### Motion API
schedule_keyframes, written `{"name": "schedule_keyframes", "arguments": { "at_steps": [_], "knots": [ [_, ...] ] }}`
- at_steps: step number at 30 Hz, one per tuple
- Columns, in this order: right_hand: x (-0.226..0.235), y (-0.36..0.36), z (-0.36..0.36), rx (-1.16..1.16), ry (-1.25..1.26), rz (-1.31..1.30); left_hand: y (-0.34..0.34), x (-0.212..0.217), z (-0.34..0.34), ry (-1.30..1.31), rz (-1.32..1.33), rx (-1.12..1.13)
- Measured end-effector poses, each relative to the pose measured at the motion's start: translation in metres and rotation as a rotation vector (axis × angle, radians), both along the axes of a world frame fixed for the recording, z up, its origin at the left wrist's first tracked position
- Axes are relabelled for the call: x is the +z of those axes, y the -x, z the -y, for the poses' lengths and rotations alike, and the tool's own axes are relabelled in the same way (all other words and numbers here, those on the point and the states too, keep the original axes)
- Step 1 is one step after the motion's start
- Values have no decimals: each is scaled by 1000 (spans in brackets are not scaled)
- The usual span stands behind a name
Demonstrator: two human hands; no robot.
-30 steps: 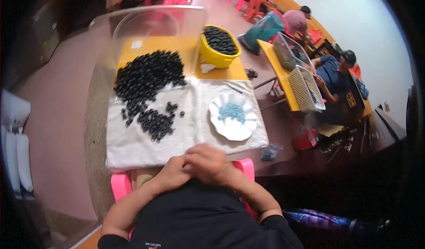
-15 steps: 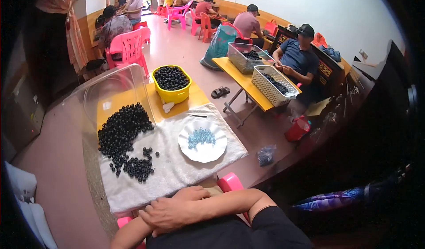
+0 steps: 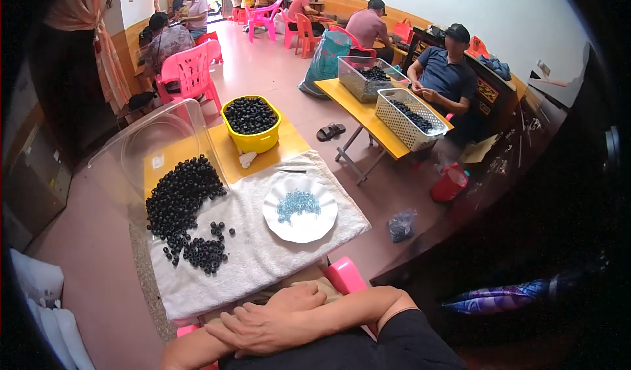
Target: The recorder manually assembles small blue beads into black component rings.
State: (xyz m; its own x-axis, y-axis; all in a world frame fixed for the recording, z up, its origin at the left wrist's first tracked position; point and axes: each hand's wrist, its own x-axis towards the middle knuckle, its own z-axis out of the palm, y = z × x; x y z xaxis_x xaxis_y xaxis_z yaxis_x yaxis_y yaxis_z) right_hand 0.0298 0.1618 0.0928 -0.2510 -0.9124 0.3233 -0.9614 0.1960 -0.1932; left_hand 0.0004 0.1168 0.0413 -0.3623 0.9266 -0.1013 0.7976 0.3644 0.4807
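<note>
My forearms cross in front of me below the table's near edge. My right hand (image 3: 255,327) lies over my left forearm, fingers apart and draped across it, holding no object. From under my right forearm comes my left hand (image 3: 297,298), its fingers bent downward and their tips out of sight. Nearest to both hands is a white towel (image 3: 263,263) spread over the table. On it are a heap of black ring-shaped beads (image 3: 184,196), a smaller cluster of the same beads (image 3: 206,255), and a white scalloped plate (image 3: 304,232) bearing light blue, glassy small pieces (image 3: 298,204).
A clear plastic bin (image 3: 190,117) lies tipped behind the heap. A yellow tub (image 3: 253,140) of beads and dark tweezers (image 3: 292,170) are farther back. At right, a person (image 3: 447,74) sits by a folding table (image 3: 342,94) with two bead-filled containers. A pink chair arm (image 3: 346,275) flanks me.
The view has shifted slightly. My arms stay crossed; my left hand's fingers have moved a little to the right. Beads and plate lie as before.
</note>
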Motion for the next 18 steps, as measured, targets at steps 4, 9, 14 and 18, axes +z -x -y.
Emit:
{"name": "schedule_keyframes", "arguments": {
  "at_steps": [4,9,14,18],
  "knots": [
    [19,2,-28,48,-28,129,-12,11,5,-196,-155,-53],
    [9,5,-54,33,-44,279,-11,16,8,-252,-75,30],
    [12,10,-74,63,-42,381,-14,23,9,-252,-45,49],
    [11,16,-87,128,76,556,-15,26,8,-259,-9,57]
  ]
}}
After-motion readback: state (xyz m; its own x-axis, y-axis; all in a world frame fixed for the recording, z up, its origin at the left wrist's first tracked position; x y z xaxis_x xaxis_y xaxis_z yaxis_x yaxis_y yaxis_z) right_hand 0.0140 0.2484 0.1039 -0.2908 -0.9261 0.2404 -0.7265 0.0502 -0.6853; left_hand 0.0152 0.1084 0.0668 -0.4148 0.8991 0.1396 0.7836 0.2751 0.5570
